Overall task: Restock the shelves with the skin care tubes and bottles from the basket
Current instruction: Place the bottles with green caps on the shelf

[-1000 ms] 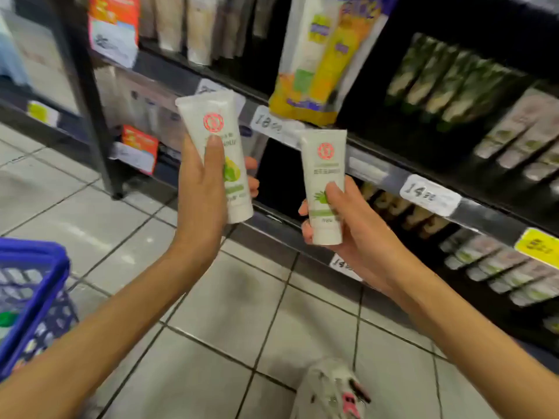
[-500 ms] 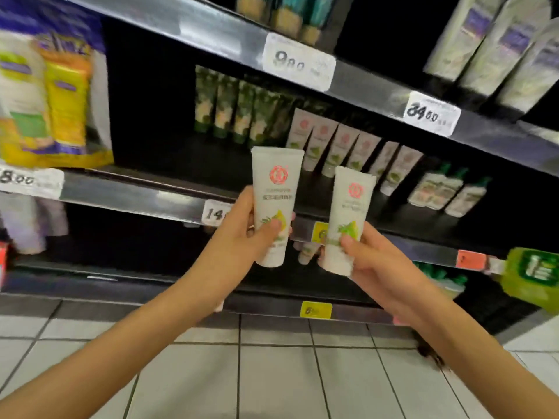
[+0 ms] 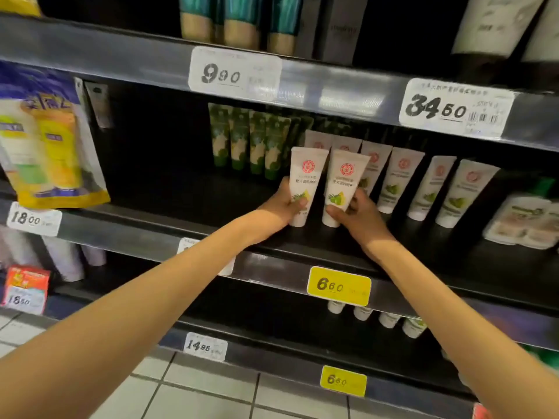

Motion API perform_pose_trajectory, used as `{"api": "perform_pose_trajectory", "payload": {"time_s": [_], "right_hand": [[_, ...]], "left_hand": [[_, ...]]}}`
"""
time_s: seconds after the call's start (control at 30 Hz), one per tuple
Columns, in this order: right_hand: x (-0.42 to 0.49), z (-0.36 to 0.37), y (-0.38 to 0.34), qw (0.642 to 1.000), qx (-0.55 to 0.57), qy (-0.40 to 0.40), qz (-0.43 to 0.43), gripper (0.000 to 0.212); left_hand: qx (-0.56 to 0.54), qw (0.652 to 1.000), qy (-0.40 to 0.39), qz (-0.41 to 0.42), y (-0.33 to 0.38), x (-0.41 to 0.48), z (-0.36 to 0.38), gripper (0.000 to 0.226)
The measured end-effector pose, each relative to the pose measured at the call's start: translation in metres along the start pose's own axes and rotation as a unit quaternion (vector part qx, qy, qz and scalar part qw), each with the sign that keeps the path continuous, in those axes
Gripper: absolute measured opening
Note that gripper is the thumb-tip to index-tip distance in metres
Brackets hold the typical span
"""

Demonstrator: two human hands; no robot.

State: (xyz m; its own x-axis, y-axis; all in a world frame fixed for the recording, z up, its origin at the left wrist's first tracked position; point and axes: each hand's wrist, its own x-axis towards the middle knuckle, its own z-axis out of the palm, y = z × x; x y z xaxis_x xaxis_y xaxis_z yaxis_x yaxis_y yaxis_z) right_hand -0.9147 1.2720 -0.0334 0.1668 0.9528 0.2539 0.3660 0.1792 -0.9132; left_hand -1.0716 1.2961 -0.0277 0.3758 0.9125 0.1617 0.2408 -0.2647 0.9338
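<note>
Two white skin care tubes with red round logos stand cap-down on the dark middle shelf [image 3: 187,213]. My left hand [image 3: 284,204] grips the left tube [image 3: 305,176] low on its body. My right hand [image 3: 357,213] grips the right tube [image 3: 344,179] near its cap. Both tubes stand side by side, just in front of a row of matching white tubes [image 3: 402,176]. The basket is out of view.
Dark green tubes [image 3: 251,143] stand behind and left of my hands. A flat white pack [image 3: 526,222] lies at the right. A yellow and purple bag [image 3: 48,146] hangs at the left. Bare shelf stretches left of the tubes. More white tubes [image 3: 390,319] sit on the shelf below.
Both hands have reached forward from in front of the shelf and brought the two tubes down onto the middle shelf. The view has moved closer to the shelves.
</note>
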Motion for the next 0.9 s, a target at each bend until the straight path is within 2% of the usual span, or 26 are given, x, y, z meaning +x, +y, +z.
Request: {"api": "perform_pose_trajectory", "payload": {"time_s": [0.1, 0.2, 0.3, 0.4, 0.53, 0.77, 0.9], "right_hand": [[0.012, -0.001, 0.007, 1.000, -0.001, 0.011, -0.016, 0.046], [0.016, 0.001, 0.013, 0.999, -0.034, 0.034, -0.017, 0.046], [0.018, 0.000, 0.017, 0.995, -0.075, 0.067, -0.025, 0.043], [0.024, 0.000, 0.018, 0.992, -0.083, 0.090, -0.031, 0.040], [0.032, 0.001, 0.018, 0.991, -0.081, 0.102, -0.017, 0.040], [0.041, 0.001, 0.021, 0.986, -0.106, 0.123, -0.025, 0.032], [0.042, 0.001, 0.023, 0.988, -0.105, 0.111, -0.012, 0.036]], "left_hand": [[0.008, 1.000, 0.013, 0.010, -0.002, 0.015, 0.007, 0.046], [0.015, 0.997, 0.074, 0.006, -0.008, 0.023, 0.009, 0.044], [0.069, 0.990, 0.122, 0.030, -0.017, 0.030, 0.007, 0.042], [0.106, 0.986, 0.123, 0.044, -0.020, 0.040, 0.006, 0.035], [0.097, 0.985, 0.137, 0.046, -0.022, 0.053, 0.005, 0.032], [0.085, 0.987, 0.129, 0.038, -0.026, 0.061, 0.004, 0.035], [0.087, 0.987, 0.130, 0.040, -0.026, 0.064, 0.004, 0.036]]}}
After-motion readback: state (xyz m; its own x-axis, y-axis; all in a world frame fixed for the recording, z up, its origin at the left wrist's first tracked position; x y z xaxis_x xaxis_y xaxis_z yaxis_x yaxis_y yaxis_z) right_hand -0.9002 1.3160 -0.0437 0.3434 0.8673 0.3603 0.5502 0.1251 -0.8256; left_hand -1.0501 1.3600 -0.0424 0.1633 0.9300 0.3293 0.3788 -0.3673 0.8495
